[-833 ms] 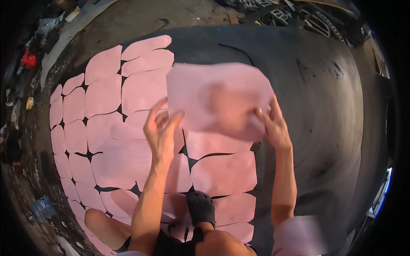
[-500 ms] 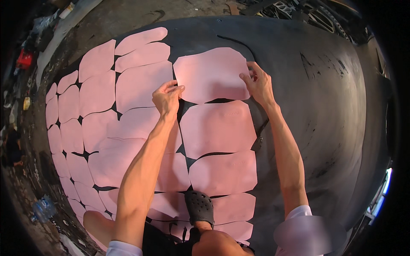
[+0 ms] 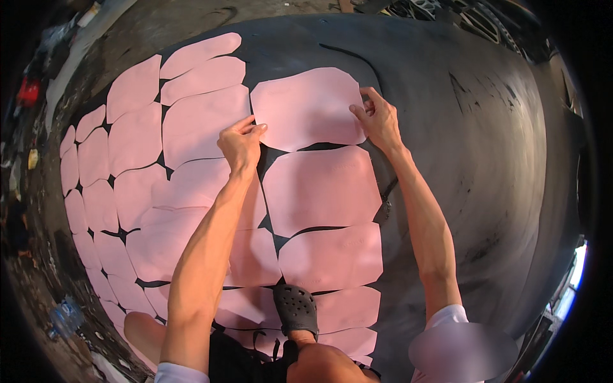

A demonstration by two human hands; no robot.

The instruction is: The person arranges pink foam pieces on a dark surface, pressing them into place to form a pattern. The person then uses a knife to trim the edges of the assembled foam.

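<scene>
A pink sheet (image 3: pixel 308 108) lies flat on a black ground cover (image 3: pixel 460 147), at the far end of a column of similar pink sheets. My left hand (image 3: pixel 241 142) pinches its near left corner. My right hand (image 3: pixel 378 120) holds its right edge, fingers curled on the sheet. Just below it lies another pink sheet (image 3: pixel 322 188), with a thin dark gap between the two. Several more pink sheets (image 3: pixel 137 121) fill the ground to the left in rows.
My foot in a black perforated clog (image 3: pixel 296 309) stands on the sheets at the bottom centre. A plastic bottle (image 3: pixel 62 316) lies on the dirt at lower left. Bare black cover stretches to the right. Scrap and clutter line the far left edge.
The pink sheet was up in the air between my hands; now it lies flat on the black cover. Both hands have moved forward with it and rest on its edges.
</scene>
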